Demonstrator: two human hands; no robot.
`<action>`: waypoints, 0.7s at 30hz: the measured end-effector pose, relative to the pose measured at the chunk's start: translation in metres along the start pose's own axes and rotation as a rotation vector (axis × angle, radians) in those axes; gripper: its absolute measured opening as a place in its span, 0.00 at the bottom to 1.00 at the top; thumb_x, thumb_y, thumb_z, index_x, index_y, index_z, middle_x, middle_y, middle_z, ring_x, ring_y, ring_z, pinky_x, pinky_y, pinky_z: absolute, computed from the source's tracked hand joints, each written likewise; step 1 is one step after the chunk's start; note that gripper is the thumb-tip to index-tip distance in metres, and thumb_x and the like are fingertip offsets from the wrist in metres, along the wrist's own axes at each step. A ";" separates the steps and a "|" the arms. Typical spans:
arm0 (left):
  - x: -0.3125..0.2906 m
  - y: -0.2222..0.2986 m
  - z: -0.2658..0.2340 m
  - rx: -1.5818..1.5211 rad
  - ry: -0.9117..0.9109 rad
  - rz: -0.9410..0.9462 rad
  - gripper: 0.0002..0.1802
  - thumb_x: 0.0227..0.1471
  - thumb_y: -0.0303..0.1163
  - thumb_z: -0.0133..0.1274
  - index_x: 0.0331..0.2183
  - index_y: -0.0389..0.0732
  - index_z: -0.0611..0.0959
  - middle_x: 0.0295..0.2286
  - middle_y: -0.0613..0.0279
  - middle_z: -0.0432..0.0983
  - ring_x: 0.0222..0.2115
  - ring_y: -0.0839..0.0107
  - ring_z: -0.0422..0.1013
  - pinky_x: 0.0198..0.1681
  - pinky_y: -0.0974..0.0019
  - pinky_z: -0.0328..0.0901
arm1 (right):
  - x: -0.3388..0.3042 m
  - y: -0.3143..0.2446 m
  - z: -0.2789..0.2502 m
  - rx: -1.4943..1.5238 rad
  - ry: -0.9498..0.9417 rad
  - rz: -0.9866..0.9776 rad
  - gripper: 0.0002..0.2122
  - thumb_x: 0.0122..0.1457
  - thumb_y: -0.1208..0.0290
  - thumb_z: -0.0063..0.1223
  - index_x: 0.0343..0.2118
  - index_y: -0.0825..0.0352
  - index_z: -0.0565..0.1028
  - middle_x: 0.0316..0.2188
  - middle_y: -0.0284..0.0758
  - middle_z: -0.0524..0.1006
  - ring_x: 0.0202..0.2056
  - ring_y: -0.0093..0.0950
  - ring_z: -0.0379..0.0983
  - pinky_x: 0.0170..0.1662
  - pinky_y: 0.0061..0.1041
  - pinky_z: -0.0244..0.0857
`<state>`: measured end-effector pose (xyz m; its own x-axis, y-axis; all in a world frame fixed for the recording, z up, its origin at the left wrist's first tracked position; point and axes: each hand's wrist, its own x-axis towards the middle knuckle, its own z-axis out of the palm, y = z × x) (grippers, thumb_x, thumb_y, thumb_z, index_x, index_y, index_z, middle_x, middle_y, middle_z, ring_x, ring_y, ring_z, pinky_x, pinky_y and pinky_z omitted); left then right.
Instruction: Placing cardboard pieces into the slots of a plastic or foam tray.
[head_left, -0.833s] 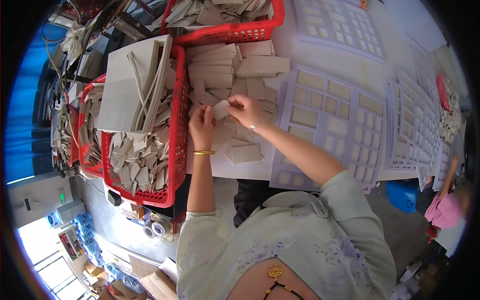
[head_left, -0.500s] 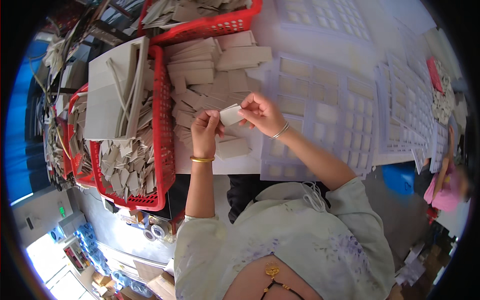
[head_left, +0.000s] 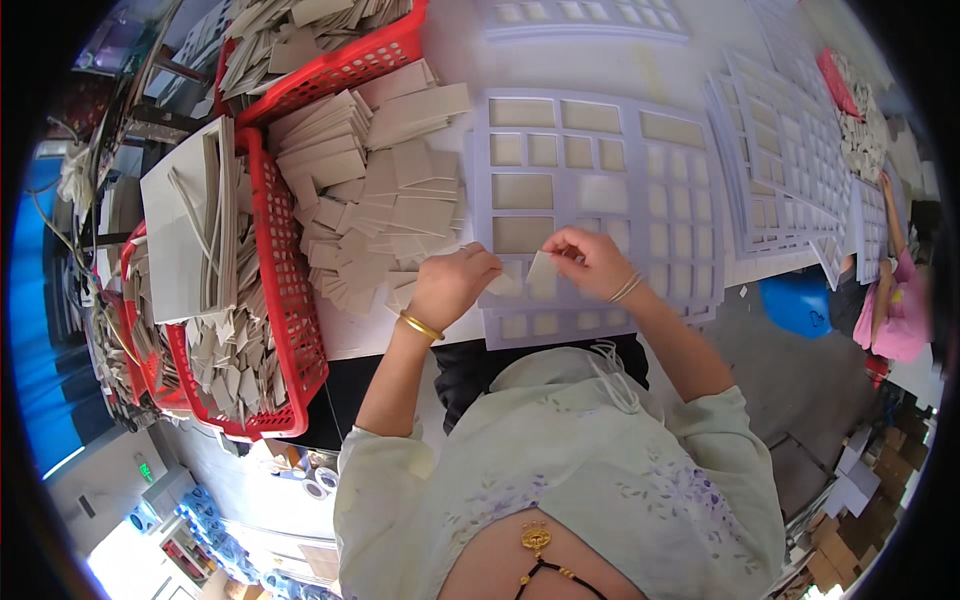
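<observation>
My right hand (head_left: 592, 262) pinches a small pale cardboard piece (head_left: 541, 268) over the near part of a white die-cut sheet with rectangular windows (head_left: 600, 190). My left hand (head_left: 452, 286) is curled just left of it, with another small pale piece (head_left: 503, 285) at its fingertips; a gold bangle (head_left: 421, 325) sits on that wrist. To the left of both hands lies a heap of grey-beige cardboard rectangles (head_left: 375, 195) on the white table.
A red plastic basket (head_left: 285, 300) with cardboard offcuts and white sheets stands at the left; another red basket (head_left: 330, 60) is at the back. More windowed sheets (head_left: 790, 150) are stacked at the right. Another person in pink (head_left: 895, 300) works at the far right.
My hands have moved from the cardboard heap rightward onto the windowed sheet, still holding the small piece between them. The view has shifted with my head.
</observation>
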<state>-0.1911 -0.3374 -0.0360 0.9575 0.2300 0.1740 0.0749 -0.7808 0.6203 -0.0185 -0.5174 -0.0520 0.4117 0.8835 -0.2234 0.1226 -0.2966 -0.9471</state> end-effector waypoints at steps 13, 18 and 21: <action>0.022 -0.002 0.036 0.215 -0.252 0.087 0.04 0.45 0.35 0.54 0.26 0.46 0.78 0.25 0.64 0.72 0.25 0.62 0.73 0.25 0.60 0.66 | -0.009 0.019 0.020 -0.328 0.056 -0.151 0.06 0.51 0.77 0.51 0.33 0.65 0.74 0.27 0.40 0.76 0.29 0.37 0.74 0.33 0.31 0.67; 0.015 0.008 0.034 0.233 -0.169 0.001 0.09 0.43 0.31 0.56 0.30 0.46 0.75 0.27 0.64 0.71 0.27 0.64 0.73 0.25 0.63 0.67 | -0.008 0.015 0.021 -0.355 0.047 -0.139 0.06 0.51 0.78 0.50 0.33 0.66 0.74 0.27 0.40 0.76 0.29 0.37 0.74 0.33 0.30 0.67; 0.007 0.011 0.033 0.268 -0.132 0.004 0.10 0.41 0.30 0.56 0.31 0.46 0.76 0.28 0.66 0.71 0.29 0.67 0.72 0.25 0.64 0.67 | -0.007 0.021 0.024 -0.398 0.064 -0.146 0.06 0.51 0.77 0.51 0.33 0.66 0.73 0.27 0.40 0.76 0.30 0.38 0.73 0.33 0.32 0.67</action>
<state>-0.1747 -0.3636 -0.0537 0.9846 0.1627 0.0644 0.1249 -0.9112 0.3925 -0.0403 -0.5212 -0.0752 0.4176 0.9061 -0.0675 0.5175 -0.2983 -0.8020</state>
